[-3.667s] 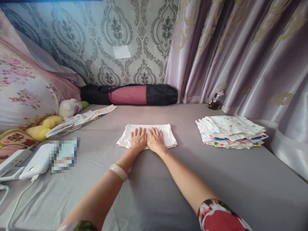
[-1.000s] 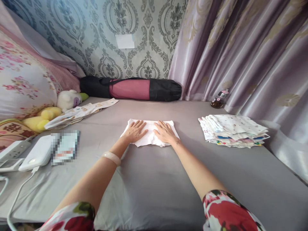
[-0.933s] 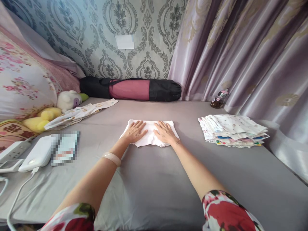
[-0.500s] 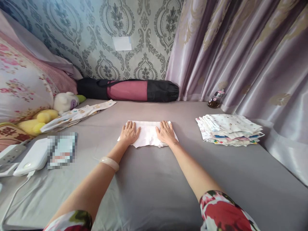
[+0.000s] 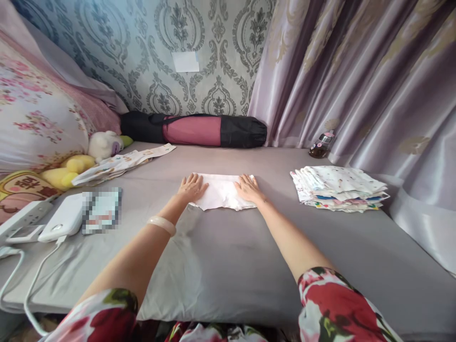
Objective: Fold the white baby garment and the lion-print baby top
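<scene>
A folded white cloth lies in the middle of the grey bed sheet. My left hand lies flat on its left end, fingers stretched out. My right hand rests flat on its right end, fingers also spread. Neither hand grips anything. A pale bangle sits on my left wrist. To the right, a stack of folded patterned cloths rests on the bed, apart from my hands.
A rolled pink mat in a black bag lies against the wall. Plush toys, a patterned cloth and a floral pillow fill the left. White devices with cables sit near left. A small bottle stands by the curtain.
My hands were side by side on the middle of the cloth; they have slid apart to its two ends. The cloth looks narrower and more crumpled along its near edge.
</scene>
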The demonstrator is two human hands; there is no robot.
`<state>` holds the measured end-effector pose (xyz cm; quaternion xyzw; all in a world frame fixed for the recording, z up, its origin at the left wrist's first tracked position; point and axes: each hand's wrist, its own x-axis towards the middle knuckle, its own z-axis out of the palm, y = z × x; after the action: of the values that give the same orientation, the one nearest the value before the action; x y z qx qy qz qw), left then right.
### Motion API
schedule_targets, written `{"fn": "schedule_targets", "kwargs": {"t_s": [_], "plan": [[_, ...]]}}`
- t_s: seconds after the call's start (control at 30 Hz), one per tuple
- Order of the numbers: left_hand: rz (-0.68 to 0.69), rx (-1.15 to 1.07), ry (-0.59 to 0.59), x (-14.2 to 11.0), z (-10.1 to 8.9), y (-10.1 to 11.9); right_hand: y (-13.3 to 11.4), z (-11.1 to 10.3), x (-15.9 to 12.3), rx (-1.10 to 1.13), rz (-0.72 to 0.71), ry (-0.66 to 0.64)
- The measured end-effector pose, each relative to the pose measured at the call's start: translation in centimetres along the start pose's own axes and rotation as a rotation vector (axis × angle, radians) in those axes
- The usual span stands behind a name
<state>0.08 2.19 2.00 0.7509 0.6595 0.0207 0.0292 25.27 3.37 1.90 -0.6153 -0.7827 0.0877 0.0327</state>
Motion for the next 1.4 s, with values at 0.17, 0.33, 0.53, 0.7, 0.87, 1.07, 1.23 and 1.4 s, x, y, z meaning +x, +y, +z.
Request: {"fn": "schedule_targets", "kwargs": {"t_s": [0.17, 0.33, 0.53, 0.7, 0.87, 1.07, 1.23, 1.4], "plan": [[-0.088, -0.062, 0.034, -1.3, 0.6, -1.2, 1.9, -0.1, -0.8, -0.039, 0.045, 0.031], [-0.113, -0.147, 0.072, -1.6, 1.4, -1.6, 2.2, 0.5, -0.9, -0.029, 0.057, 0.017], [-0.113, -0.247, 0.235, -1.6, 2.0, -2.1, 2.1, 0.4, -0.8, -0.047, 0.057, 0.016], [-0.131, -0.287, 0.363, -1.8, 2.5, -2.4, 1.3, -0.2, -0.7, -0.098, 0.046, 0.009], [-0.138, -0.310, 0.398, -1.9, 2.5, -2.7, -0.9, 0.1, -0.6, -0.044, -0.011, 0.032], [-0.162, -0.354, 0.397, -1.6, 2.6, -3.2, -1.6, 1.0, -0.6, -0.038, 0.016, 0.037], [-0.219, -0.378, 0.411, -1.4, 2.7, -3.4, -1.4, 1.0, -0.6, -0.047, 0.020, 0.041], [-0.235, -0.411, 0.442, -1.4, 2.7, -3.4, -2.4, 0.4, -0.4, -0.003, 0.046, 0.023]]}}
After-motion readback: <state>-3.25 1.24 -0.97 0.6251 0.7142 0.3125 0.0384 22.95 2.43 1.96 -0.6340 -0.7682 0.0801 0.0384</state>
